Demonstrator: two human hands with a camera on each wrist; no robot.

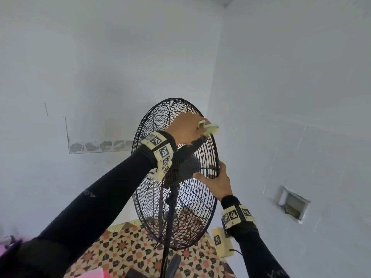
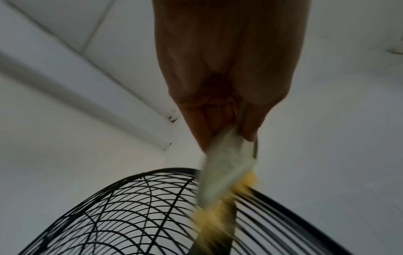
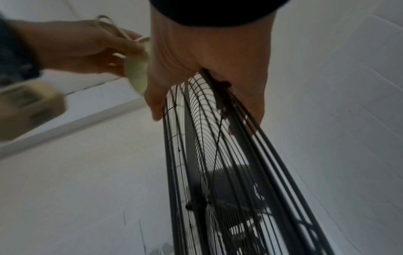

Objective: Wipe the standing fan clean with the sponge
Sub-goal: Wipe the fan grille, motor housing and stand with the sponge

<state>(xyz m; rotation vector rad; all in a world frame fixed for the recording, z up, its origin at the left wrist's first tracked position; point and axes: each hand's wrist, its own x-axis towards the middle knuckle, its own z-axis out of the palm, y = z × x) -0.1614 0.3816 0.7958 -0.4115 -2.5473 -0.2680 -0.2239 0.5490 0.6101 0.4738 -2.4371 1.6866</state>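
Head view showed the pale yellow-green sponge (image 1: 210,128) pinched in the left hand (image 1: 186,127) on the black wire standing fan (image 1: 176,177) rim, best steadied by the clasping right hand (image 1: 215,182).

Black sleeves (image 1: 96,199); cream wristbands (image 1: 160,151) bearing black-and-white square markers.

The head camera is looking forward and down over both arms at the fan (image 1: 174,173), while both wrist cameras are looking close along the hands, sharing its wire guard's rim.
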